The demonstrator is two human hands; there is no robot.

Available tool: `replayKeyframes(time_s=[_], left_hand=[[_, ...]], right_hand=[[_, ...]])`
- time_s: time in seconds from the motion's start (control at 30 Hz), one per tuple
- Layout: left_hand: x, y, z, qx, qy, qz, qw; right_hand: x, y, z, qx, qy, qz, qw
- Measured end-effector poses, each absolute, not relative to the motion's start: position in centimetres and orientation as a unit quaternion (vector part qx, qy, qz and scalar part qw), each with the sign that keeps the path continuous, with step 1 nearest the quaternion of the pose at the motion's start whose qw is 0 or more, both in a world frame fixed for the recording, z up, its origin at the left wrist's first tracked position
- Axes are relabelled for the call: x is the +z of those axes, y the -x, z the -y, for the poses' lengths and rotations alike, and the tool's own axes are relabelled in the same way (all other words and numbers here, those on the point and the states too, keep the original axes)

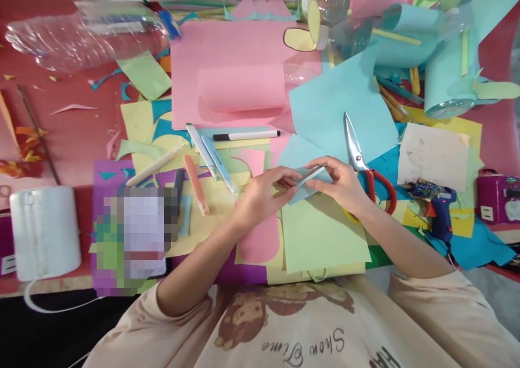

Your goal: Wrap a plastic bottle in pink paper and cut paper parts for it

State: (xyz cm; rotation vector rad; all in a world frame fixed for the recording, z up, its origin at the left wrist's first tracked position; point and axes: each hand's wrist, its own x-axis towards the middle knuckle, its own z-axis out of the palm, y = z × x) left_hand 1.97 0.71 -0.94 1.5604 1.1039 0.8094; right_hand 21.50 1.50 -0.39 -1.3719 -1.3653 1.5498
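My left hand [268,194] and my right hand [337,182] meet near the middle, pinching a small folded piece of light blue paper [307,191] between their fingertips. Its near edge is lifted, and the fingers cover part of it. Under my wrists lie a pale green sheet [325,235] and a pink paper cutout [258,238]. Just right of my right hand, scissors [357,159] with red handles rest on a large light blue sheet [341,97], blades pointing away from me.
A black-capped marker [246,135] and several pens lie left of centre. A pink-wrapped bottle [244,89] rests on pink paper. On the right are a glue gun [442,213] and a blue-wrapped bottle [449,81]; a clear bottle [89,40] lies far left, above a white case [45,232].
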Motion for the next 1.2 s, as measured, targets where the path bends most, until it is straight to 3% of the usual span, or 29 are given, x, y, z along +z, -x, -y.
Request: replayKeyframes(time_s=[0.43,0.6,0.83,1.2], left_hand=[[-1.1,-2.8,0.3,0.380,-0.578,-0.425,0.584],[-1.9,-2.3,0.0,0.376,-0.680,-0.399,0.487],[-2.3,-1.3,-0.5,0.264,-0.833,-0.298,0.385],[-3.1,-1.7,-0.6,0.354,-0.822,-0.316,0.314]], right_hand=[[0.1,-20.4,-1.0,0.633,0.526,0.475,0.312],[-0.2,-20.7,-1.0,0.654,0.507,0.477,0.296],[0.0,-20.8,-1.1,0.666,0.497,0.484,0.274],[-0.1,-21.1,-0.9,0.668,0.480,0.532,0.201]])
